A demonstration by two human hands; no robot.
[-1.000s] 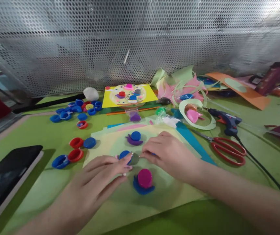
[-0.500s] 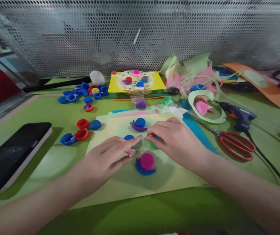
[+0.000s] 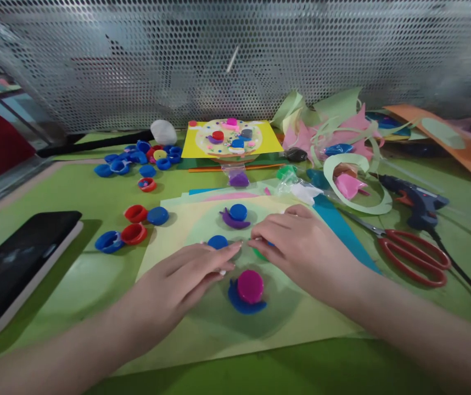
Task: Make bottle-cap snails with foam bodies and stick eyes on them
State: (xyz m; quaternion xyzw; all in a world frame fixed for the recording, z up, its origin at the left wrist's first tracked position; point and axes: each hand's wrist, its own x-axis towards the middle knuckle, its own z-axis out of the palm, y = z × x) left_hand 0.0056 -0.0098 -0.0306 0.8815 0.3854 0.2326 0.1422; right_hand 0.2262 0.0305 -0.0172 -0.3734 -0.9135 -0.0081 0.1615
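My left hand rests over the paper sheet, its fingers close together and a small white bit showing at the tips. A blue bottle cap lies just behind those fingers. My right hand is bent into a pinch facing the left fingertips; what it grips, if anything, is hidden. Beneath it a green clay piece with some blue shows in part. Nearer me is a magenta cap on a curved blue clay body. Behind, a blue cap sits on a purple clay body.
To the left are a phone, red caps and several blue caps. A yellow card with a decorated plate stands at the back. At the right lie scissors, a glue gun and paper scraps.
The view has shifted slightly, so near things sit a little lower. Both hands keep nearly the same pose, fingertips close together over the paper.
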